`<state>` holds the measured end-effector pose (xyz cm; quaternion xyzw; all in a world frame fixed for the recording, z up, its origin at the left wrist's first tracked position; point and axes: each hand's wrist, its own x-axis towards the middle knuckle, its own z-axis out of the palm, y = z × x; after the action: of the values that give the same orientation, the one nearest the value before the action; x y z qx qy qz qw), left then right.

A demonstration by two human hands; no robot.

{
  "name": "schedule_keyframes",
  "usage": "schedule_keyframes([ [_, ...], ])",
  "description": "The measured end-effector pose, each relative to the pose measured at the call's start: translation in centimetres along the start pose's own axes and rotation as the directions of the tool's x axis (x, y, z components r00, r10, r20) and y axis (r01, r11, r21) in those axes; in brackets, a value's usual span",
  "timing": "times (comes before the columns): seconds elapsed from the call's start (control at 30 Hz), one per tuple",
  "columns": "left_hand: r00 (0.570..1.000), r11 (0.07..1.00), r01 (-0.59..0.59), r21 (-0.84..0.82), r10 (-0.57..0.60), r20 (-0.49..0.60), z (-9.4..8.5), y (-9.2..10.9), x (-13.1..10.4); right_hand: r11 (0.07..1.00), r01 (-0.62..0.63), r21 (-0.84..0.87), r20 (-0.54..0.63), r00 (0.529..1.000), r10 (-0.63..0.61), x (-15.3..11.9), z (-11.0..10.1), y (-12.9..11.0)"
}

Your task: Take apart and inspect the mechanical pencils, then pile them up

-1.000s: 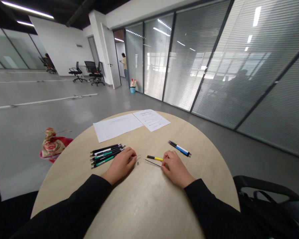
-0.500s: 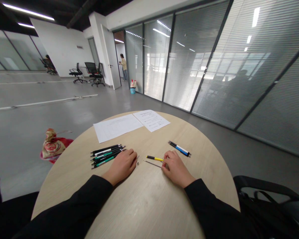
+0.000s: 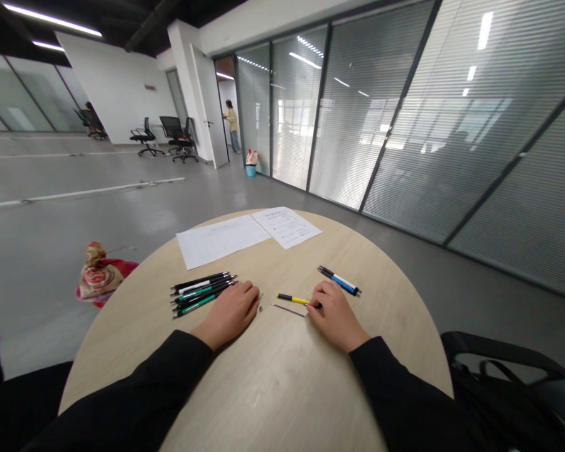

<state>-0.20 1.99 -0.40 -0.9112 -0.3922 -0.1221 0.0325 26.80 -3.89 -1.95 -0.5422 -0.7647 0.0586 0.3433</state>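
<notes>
My left hand point(image 3: 235, 311) rests on the table with its fingers bent together; a thin piece shows at its fingertips, too small to name. Just right of it lies a tiny metal part point(image 3: 260, 309). My right hand point(image 3: 332, 314) is closed in a pinch, with a small dark piece showing at the fingertips. Beside those fingers lie a yellow and black pen barrel point(image 3: 292, 299) and a thin pen refill point(image 3: 287, 309), whose right end reaches the hand. Several black, white and green pens point(image 3: 200, 294) lie left of my left hand. Blue and white pens point(image 3: 339, 281) lie beyond my right hand.
Two printed sheets point(image 3: 223, 238) lie at the far side of the round wooden table point(image 3: 273, 389). A red and tan bag point(image 3: 101, 276) sits on the floor at the left. A black chair point(image 3: 503, 358) stands at the right. A person point(image 3: 232, 125) stands in the far doorway.
The fingers of my right hand have shifted slightly, and a dark piece now shows at their tips. My left hand and the pens look the same.
</notes>
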Motion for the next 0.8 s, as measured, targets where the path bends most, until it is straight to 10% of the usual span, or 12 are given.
schedule_keyframes([
  [0.8, 0.998, 1.0, 0.029, -0.001, -0.029, 0.064, -0.1, -0.1, -0.4, 0.985, -0.156, -0.072, -0.224, 0.965, 0.136, -0.1, -0.4, 1.3],
])
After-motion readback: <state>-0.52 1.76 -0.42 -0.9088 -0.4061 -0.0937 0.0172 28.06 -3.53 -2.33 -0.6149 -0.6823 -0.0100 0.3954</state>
